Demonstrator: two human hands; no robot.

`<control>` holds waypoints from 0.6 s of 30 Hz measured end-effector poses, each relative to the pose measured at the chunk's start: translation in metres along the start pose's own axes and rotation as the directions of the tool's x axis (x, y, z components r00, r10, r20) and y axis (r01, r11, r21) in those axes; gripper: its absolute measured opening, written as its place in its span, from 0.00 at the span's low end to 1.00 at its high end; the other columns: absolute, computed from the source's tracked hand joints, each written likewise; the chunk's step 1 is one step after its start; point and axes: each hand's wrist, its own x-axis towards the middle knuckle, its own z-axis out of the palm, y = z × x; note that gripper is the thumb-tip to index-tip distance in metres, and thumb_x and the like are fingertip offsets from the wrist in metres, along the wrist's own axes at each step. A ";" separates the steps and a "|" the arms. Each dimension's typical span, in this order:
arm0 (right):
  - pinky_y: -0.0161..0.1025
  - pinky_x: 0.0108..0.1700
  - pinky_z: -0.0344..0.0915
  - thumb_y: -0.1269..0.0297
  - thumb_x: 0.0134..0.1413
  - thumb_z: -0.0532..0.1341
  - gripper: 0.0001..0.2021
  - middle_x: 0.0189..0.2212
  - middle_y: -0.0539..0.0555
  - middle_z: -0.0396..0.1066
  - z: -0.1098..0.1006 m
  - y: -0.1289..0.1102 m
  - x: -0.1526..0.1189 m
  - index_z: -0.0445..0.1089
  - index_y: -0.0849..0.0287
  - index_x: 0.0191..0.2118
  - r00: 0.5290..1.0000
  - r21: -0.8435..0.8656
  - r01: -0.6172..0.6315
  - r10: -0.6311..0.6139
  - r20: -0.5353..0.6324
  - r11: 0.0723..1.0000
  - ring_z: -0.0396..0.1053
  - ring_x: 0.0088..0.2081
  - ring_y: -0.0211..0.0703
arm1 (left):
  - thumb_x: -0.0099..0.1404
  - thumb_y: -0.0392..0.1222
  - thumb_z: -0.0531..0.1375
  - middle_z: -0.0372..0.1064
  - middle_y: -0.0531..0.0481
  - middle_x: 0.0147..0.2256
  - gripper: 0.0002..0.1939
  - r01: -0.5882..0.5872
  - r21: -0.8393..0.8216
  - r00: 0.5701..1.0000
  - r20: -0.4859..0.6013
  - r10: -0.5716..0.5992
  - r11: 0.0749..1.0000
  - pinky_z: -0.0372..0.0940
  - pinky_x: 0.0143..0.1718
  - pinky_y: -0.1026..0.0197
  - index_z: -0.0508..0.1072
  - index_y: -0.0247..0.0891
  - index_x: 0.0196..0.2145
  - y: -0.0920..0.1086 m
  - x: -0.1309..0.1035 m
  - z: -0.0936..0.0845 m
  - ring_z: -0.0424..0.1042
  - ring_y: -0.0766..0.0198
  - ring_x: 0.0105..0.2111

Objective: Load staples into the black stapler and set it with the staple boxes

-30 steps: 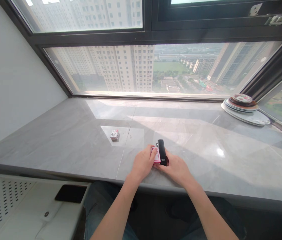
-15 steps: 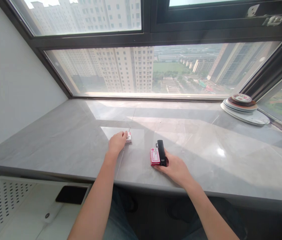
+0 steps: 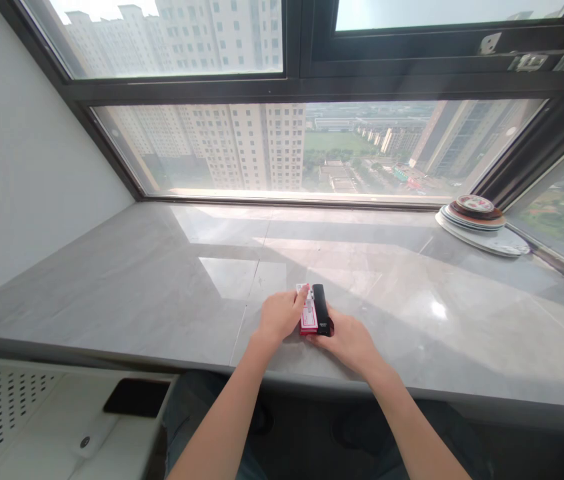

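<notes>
A black stapler (image 3: 321, 308) and a small red-and-white box (image 3: 309, 324) lie side by side on the grey countertop, the box on the stapler's left. My right hand (image 3: 349, 339) is closed around the pair from the right, with its thumb near their front end. At the box's far end, my left hand (image 3: 281, 316) grips a smaller white-and-red box (image 3: 301, 287) between thumb and fingers. Part of that smaller box is covered by the fingers, and whether it touches the larger one I cannot tell.
Stacked round plates or mats (image 3: 479, 223) lie at the far right by the window. Below the counter edge on the left stands a white perforated plastic surface (image 3: 37, 433) with a black phone-like slab (image 3: 137, 397) on it. The window frame (image 3: 262, 202) borders the counter's back.
My left hand has carried the smaller box rightward and nearer, up against the stapler and larger box. My right hand has stayed about where it was. The view has shifted slightly.
</notes>
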 end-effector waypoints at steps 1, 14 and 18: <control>0.37 0.37 0.60 0.52 0.54 0.71 0.32 0.41 0.51 0.80 -0.001 0.000 0.000 0.67 0.45 0.63 1.000 0.002 0.004 -0.004 0.011 1.000 0.77 0.39 0.52 | 0.79 0.61 0.35 0.80 0.41 0.38 0.38 -0.008 0.006 1.000 0.006 0.008 1.000 0.63 0.39 0.57 0.79 0.41 0.36 0.000 -0.003 0.000 0.78 0.51 0.38; 0.37 0.36 0.59 0.50 0.49 0.73 0.27 0.36 0.50 0.79 0.004 0.010 0.000 0.74 0.46 0.55 1.000 0.053 -0.025 0.025 0.004 0.998 0.75 0.37 0.51 | 0.77 0.50 0.51 0.77 0.31 0.45 0.25 -0.169 0.048 0.974 0.160 0.159 0.984 0.66 0.51 0.47 0.66 0.37 0.65 -0.004 -0.007 -0.003 0.76 0.41 0.47; 0.37 0.36 0.60 0.50 0.51 0.72 0.26 0.36 0.49 0.79 -0.002 0.012 0.000 0.74 0.45 0.56 1.000 0.076 -0.024 0.023 0.012 0.997 0.75 0.36 0.50 | 0.77 0.52 0.51 0.76 0.31 0.44 0.27 -0.178 0.031 0.968 0.184 0.169 0.984 0.67 0.51 0.45 0.65 0.37 0.66 0.002 -0.004 -0.002 0.76 0.40 0.47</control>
